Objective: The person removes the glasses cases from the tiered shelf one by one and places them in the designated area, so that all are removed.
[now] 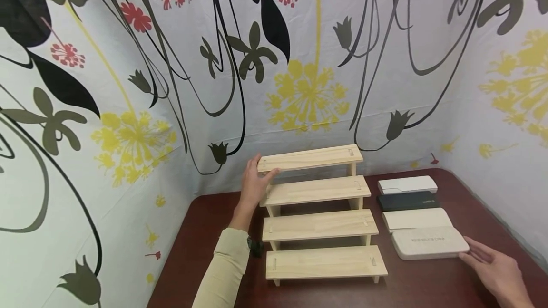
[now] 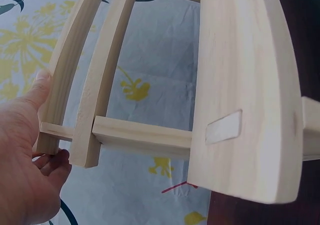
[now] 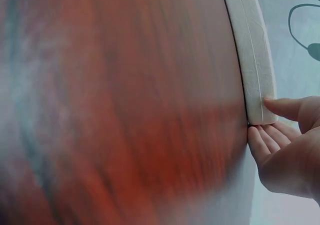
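Note:
A pale wooden stepped display stand with several tiers stands on the table. My left hand grips the left end of its top tier, thumb along the front edge. In the left wrist view, that hand has its thumb and fingers around the end of the wooden plank. To the stand's right, an off-white hard case, like a glasses case, lies flat with small lettering on top. My right hand pinches its right end. The right wrist view shows the thumb against the case's side, fingers at its end.
Behind the off-white case, a cream case, a dark case and a white case lie in a row. The dark red table meets patterned cloth walls at the back and sides.

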Demonstrator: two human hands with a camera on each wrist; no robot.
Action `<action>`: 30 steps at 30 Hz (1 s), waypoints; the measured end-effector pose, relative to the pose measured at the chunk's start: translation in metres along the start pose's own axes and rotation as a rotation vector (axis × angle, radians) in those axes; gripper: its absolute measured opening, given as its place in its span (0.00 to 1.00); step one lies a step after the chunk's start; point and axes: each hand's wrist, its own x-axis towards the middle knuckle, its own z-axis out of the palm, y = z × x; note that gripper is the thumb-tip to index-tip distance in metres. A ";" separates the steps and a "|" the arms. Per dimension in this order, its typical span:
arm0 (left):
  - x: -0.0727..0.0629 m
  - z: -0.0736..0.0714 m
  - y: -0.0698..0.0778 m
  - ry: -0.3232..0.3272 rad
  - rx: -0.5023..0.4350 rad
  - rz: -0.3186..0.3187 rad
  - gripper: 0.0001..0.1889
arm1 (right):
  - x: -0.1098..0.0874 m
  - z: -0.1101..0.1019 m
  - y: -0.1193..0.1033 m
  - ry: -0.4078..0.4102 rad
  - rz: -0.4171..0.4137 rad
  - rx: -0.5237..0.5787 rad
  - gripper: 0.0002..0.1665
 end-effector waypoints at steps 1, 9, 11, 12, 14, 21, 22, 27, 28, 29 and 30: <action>-0.001 0.000 0.000 0.005 -0.003 0.002 0.47 | 0.000 0.000 0.000 -0.012 0.005 0.006 0.45; -0.008 -0.001 -0.001 0.054 -0.025 -0.017 0.47 | -0.001 -0.006 -0.004 -0.134 0.007 0.050 0.57; -0.010 -0.002 -0.002 0.075 -0.041 -0.009 0.46 | -0.004 -0.008 -0.005 -0.137 -0.046 0.047 0.58; -0.012 -0.003 -0.003 0.086 -0.055 -0.006 0.44 | -0.005 -0.008 -0.005 -0.124 -0.073 0.050 0.58; -0.015 -0.004 -0.006 0.110 -0.082 0.007 0.41 | -0.008 -0.008 -0.007 -0.086 -0.108 0.048 0.58; -0.028 -0.011 -0.016 0.156 -0.123 0.058 0.33 | -0.014 -0.002 -0.030 0.045 -0.113 0.085 0.58; -0.031 -0.012 -0.018 0.159 -0.119 0.062 0.33 | -0.016 -0.001 -0.033 0.053 -0.133 0.101 0.57; -0.045 -0.014 -0.027 0.144 -0.104 0.051 0.33 | -0.024 0.003 -0.044 0.057 -0.309 0.174 0.53; -0.049 -0.014 -0.028 0.138 -0.103 0.051 0.33 | -0.025 0.004 -0.047 0.045 -0.327 0.186 0.52; -0.052 -0.014 -0.030 0.130 -0.105 0.049 0.33 | -0.026 0.005 -0.050 0.031 -0.347 0.192 0.52; -0.056 -0.014 -0.031 0.123 -0.106 0.050 0.33 | -0.028 0.006 -0.053 0.017 -0.359 0.190 0.52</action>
